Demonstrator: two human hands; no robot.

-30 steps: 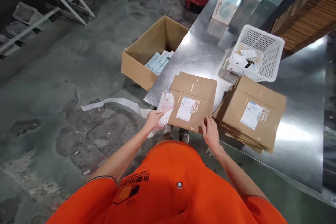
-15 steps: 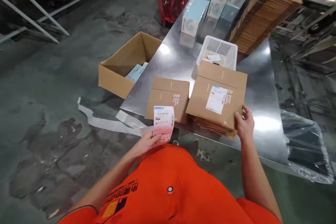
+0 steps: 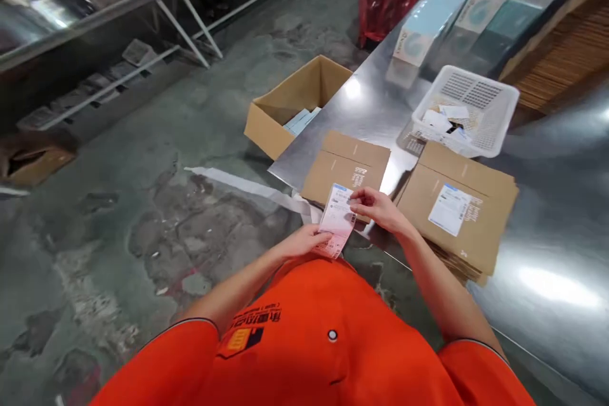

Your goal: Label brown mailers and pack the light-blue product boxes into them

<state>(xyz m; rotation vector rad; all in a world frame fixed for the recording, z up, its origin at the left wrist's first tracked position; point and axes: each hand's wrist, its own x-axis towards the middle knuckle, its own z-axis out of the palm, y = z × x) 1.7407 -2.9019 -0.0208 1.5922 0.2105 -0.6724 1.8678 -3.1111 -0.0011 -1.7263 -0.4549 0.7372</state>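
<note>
Left hand [image 3: 304, 242]: pinching label strip [image 3: 339, 219], centre
Right hand [image 3: 375, 208]: narrow, at its edge; hold unclear
Strip: probably light, limp; hold edges

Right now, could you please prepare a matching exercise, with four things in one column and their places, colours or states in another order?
1. left hand
2. white basket
3. open carton
4. plastic bag

A. red
B. on the metal table
C. gripping printed labels
D. containing pale blue boxes

Pairs: 1-C; 2-B; 3-D; 4-A
</note>
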